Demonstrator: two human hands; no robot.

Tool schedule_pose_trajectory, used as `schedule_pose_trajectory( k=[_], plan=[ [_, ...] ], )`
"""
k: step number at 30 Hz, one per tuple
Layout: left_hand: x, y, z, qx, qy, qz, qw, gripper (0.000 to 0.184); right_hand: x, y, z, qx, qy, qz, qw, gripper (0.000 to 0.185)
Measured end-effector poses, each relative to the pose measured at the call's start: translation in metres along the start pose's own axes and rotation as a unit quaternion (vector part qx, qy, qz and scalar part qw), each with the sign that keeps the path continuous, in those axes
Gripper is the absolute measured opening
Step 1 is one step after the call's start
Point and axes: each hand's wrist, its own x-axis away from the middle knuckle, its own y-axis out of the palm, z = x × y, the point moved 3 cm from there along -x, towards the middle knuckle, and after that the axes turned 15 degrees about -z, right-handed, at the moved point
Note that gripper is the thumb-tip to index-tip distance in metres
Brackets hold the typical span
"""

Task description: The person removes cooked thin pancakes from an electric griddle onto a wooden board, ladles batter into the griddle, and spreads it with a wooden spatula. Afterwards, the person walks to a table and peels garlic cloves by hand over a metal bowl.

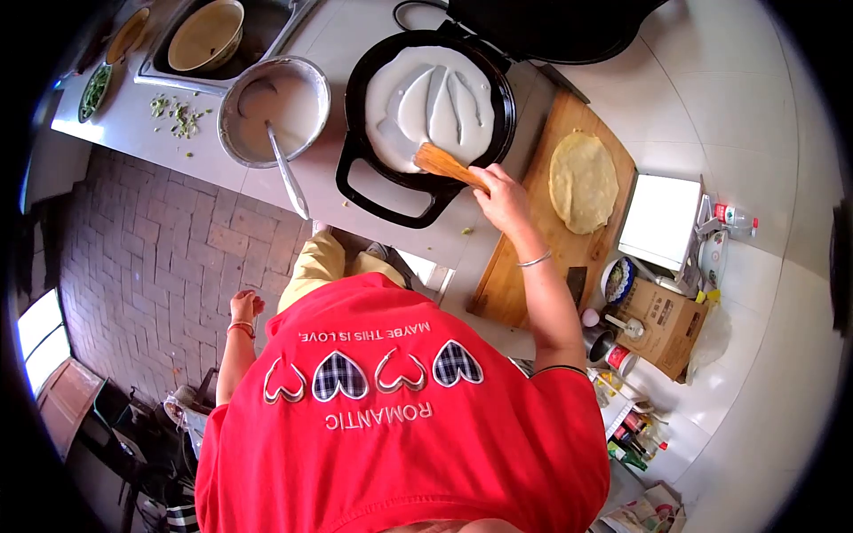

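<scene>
My right hand (503, 197) is closed around the handle of a wooden spatula (449, 165). The spatula's blade touches white batter (435, 105) near the front edge of a round black electric griddle (352, 115). Streaks mark the batter where the surface below shows through. The griddle's lid (551, 27) stands raised at the back. My left hand (246, 307) hangs beside my body over the floor, its fingers curled, and I cannot make out anything in it. To the griddle's left, a metal bowl (229, 138) holds more batter and a ladle (286, 171).
A cooked pancake (583, 182) lies on a wooden board (524, 253) to the right. Chopped greens (182, 117) are scattered by the sink (160, 75), which holds a basin (206, 35). A cardboard box (662, 324), a plastic bottle (736, 218) and several jars stand along the right wall.
</scene>
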Motion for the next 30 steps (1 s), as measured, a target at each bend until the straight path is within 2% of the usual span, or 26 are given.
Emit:
schedule_pose_trajectory(
  k=[4,9,17,23,26,30],
  plan=[
    [0.001,0.016,0.014,0.007,0.025,-0.015,1.000,0.014,0.009,-0.019,0.039,0.060,-0.017,0.001,0.998,0.036],
    [-0.005,0.033,0.035,0.000,0.048,-0.033,0.998,0.016,-0.002,-0.054,0.030,0.037,-0.055,0.020,0.998,0.034],
    [-0.001,0.031,0.036,-0.001,0.052,-0.029,0.998,0.017,-0.053,-0.030,0.004,0.071,-0.150,-0.030,0.986,0.030],
    [0.004,0.018,0.018,0.001,0.022,0.000,1.000,0.016,-0.049,-0.041,0.039,0.097,-0.141,-0.039,0.984,0.027],
    [0.003,0.018,0.008,0.019,0.006,0.000,1.000,0.015,-0.044,-0.066,0.062,0.156,-0.113,-0.052,0.980,0.027],
    [-0.009,0.018,0.005,0.016,0.016,-0.002,1.000,0.017,-0.053,-0.092,0.078,0.215,-0.122,-0.047,0.968,0.027]
  ],
)
